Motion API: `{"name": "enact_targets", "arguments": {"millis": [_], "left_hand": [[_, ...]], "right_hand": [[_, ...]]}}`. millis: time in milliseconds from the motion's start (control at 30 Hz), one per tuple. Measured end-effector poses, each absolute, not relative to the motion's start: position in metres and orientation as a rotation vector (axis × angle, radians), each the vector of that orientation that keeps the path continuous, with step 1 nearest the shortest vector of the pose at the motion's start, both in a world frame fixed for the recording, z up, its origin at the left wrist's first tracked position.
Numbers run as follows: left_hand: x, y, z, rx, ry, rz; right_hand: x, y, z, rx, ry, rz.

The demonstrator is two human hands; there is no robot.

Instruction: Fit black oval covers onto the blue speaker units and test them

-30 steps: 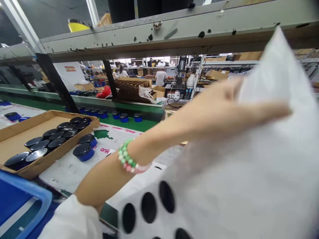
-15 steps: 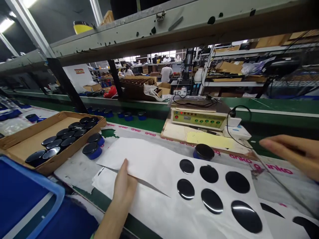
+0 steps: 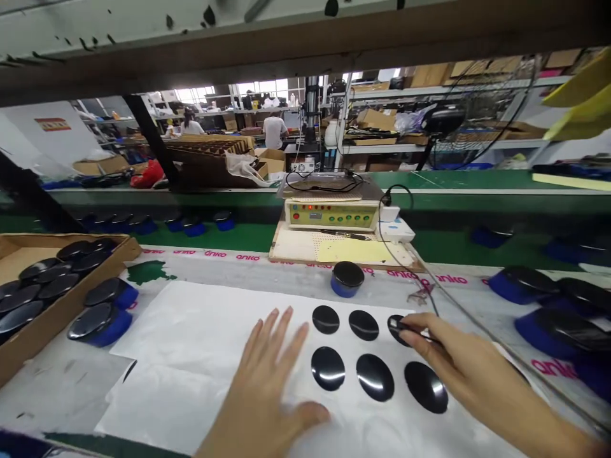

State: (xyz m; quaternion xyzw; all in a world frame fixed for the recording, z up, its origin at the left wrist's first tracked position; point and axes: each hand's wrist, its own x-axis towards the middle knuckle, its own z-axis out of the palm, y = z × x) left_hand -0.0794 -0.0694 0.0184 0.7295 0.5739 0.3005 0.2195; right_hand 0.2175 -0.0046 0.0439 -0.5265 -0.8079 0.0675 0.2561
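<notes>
My left hand [image 3: 274, 388] lies with fingers spread on a white sheet [image 3: 195, 318], just left of several glossy black discs [image 3: 328, 367]. In my right hand [image 3: 470, 369] is a slim black pen-shaped tool [image 3: 426, 334], pinched between thumb and fingers. Its tip is at the upper right disc [image 3: 394, 323], which my fingers partly cover; whether they touch I cannot tell. Behind the sheet stands a round blue container with a black top [image 3: 347, 278].
An open cardboard tray [image 3: 125, 256] of black-topped pieces sits at the left. A control box [image 3: 331, 216] with green buttons stands behind, its thin cable [image 3: 408, 275] running toward my right hand. More blue containers [image 3: 522, 284] crowd the right side. A shelf beam [image 3: 286, 48] crosses overhead.
My left hand has let go of the lifted sheet edge and now lies spread on the sheet. My right hand has come in from the right to the discs. The view has turned right.
</notes>
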Motion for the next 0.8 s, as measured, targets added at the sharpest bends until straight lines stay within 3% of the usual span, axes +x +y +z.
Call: {"name": "enact_targets", "arguments": {"millis": [133,233,400,533,800], "left_hand": [[-0.059,-0.067,-0.023,2.331,1.342,0.498],[-0.060,-0.055,-0.006,2.140,1.217,0.391],[-0.018,0.042,0.040,1.651,1.191,0.943],[0.006,0.093,0.042,1.516,1.029,0.949],[-0.017,0.028,0.069,1.178,0.654,0.786]], "right_hand": [[0.230,-0.015,0.025,-1.402,-2.196,0.298],[0.237,-0.018,0.025,-1.457,-2.058,0.257],[0.211,-0.023,0.052,-1.284,-2.022,0.194],[0.190,-0.033,0.068,-1.199,-1.954,0.151],[0.179,-0.034,0.082,-1.189,-1.881,0.167]]}}
